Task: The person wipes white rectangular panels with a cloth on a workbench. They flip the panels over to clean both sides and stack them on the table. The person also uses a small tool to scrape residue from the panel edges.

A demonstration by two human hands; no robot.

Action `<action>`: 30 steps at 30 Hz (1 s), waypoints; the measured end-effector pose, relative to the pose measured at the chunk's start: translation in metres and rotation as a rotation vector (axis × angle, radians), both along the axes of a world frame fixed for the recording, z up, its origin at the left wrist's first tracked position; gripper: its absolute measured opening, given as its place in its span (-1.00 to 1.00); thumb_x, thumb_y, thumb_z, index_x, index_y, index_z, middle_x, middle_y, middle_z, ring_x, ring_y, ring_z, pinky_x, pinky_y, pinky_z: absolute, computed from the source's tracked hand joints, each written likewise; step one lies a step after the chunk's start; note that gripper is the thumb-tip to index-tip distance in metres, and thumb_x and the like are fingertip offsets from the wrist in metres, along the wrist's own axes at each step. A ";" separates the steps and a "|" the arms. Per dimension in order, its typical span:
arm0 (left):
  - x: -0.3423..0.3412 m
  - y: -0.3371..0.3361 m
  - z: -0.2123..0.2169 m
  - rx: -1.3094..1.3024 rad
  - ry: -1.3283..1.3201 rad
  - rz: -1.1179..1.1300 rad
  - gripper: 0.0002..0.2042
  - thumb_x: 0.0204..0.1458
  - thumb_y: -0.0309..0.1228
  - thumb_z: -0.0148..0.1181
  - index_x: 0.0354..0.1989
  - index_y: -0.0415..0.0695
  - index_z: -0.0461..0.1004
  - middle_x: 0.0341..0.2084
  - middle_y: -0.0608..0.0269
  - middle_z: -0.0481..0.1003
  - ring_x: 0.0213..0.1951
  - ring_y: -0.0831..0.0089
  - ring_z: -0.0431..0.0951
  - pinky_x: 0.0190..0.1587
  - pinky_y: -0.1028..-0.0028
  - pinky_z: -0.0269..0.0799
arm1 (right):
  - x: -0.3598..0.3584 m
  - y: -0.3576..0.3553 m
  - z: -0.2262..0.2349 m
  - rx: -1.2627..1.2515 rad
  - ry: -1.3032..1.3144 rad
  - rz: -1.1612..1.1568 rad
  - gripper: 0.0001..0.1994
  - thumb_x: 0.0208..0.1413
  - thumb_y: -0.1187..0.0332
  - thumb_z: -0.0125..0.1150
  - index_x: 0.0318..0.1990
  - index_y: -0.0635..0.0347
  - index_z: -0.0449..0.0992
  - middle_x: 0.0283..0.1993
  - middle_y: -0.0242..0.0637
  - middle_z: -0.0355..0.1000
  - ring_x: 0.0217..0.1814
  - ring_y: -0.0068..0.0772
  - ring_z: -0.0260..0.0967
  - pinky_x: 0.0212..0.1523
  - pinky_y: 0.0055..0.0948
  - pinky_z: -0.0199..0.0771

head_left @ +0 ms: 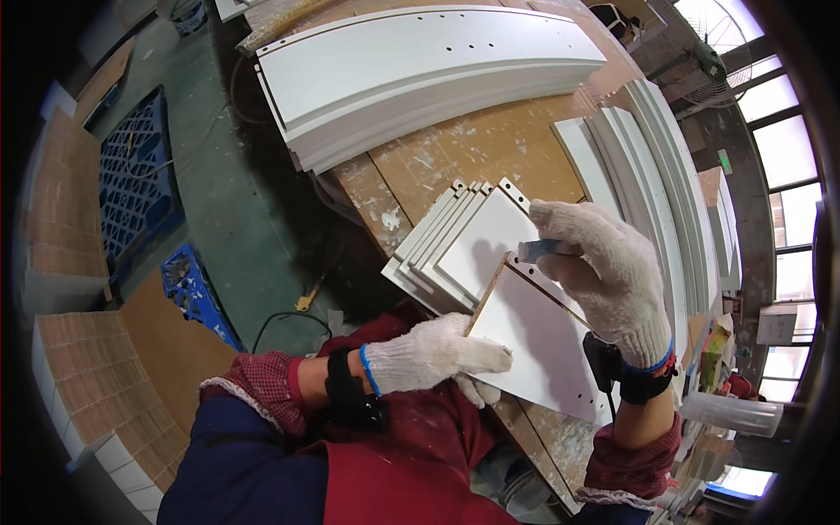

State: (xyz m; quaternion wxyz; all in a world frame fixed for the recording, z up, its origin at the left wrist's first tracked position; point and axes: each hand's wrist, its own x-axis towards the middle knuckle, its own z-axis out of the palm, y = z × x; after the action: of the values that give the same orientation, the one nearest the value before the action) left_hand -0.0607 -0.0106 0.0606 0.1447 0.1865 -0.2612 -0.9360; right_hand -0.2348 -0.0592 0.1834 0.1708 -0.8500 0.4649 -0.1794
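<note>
My left hand point(429, 354), in a white knit glove, grips the near left edge of a white board point(535, 343), thumb on top and fingers underneath. The board lies tilted across the worktable, with small holes near its right end and a bare brown edge on its left side. In my gloved right hand point(608, 267), a small flat grey-blue scraper-like tool point(541, 251) is pinched between thumb and fingers. Its end is at the board's far corner; whether it touches cannot be seen. Just beyond lies a staggered stack of similar white boards point(468, 232).
Long white panels point(420, 66) are piled at the far side of the brown, paint-spotted worktable point(464, 149). More long panels point(643, 166) stand along the right. Left on the floor are a blue plastic pallet point(140, 171), stacked boards point(101, 385) and a dark cable point(284, 317).
</note>
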 end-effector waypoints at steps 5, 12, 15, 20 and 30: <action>-0.001 0.001 0.000 -0.020 -0.027 -0.014 -0.65 0.09 -0.27 0.17 -0.13 -0.35 0.43 -0.38 0.05 0.54 -0.39 0.34 0.59 -0.32 0.42 0.57 | 0.000 0.003 -0.007 -0.009 0.195 0.063 -0.71 -0.06 0.51 0.24 -0.13 0.11 0.44 -0.28 -0.26 0.47 -0.19 -0.16 0.42 -0.24 -0.30 0.46; -0.002 -0.001 0.009 -0.033 -0.072 -0.019 -0.66 0.13 -0.24 0.11 -0.16 -0.35 0.44 -0.42 0.00 0.54 -0.38 0.28 0.59 -0.32 0.42 0.56 | -0.034 0.038 0.019 0.186 -0.475 -0.344 -0.61 -0.05 0.69 0.23 0.00 0.28 0.46 -0.17 -0.18 0.45 -0.16 -0.36 0.50 -0.22 -0.49 0.50; 0.001 -0.004 0.004 -0.093 -0.055 -0.038 -0.61 0.18 -0.19 0.04 -0.15 -0.37 0.44 -0.39 -0.05 0.54 -0.36 0.22 0.60 -0.28 0.35 0.57 | -0.063 0.071 0.014 0.211 -0.619 -0.483 -0.59 -0.06 0.70 0.21 0.02 0.31 0.44 -0.15 -0.20 0.42 -0.19 -0.40 0.48 -0.22 -0.50 0.48; 0.007 -0.004 0.001 -0.149 0.032 -0.066 -0.42 0.22 0.07 -0.13 -0.12 -0.35 0.42 -0.36 0.01 0.52 -0.34 0.26 0.58 -0.28 0.36 0.56 | -0.125 0.175 -0.004 -0.005 -0.778 -0.665 -0.54 -0.11 0.51 0.32 0.02 0.34 0.41 -0.20 -0.23 0.38 -0.37 -0.51 0.31 -0.37 -0.54 0.35; 0.058 -0.006 -0.013 -1.019 -0.665 0.551 -0.77 0.09 -0.38 0.16 -0.19 -0.30 0.51 -0.33 0.12 0.58 -0.32 0.52 0.57 -0.17 0.53 0.48 | -0.149 0.333 -0.093 -0.060 -1.286 -0.875 -0.65 0.02 0.39 0.26 -0.08 0.29 0.32 -0.35 -0.31 0.25 -0.43 -0.47 0.27 -0.46 -0.49 0.39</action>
State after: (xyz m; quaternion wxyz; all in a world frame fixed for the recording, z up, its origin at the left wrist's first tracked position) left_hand -0.0022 -0.0170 0.0477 0.3602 0.4335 -0.6442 -0.5171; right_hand -0.3842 0.2741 0.0908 0.2977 -0.3223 0.5626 -0.7007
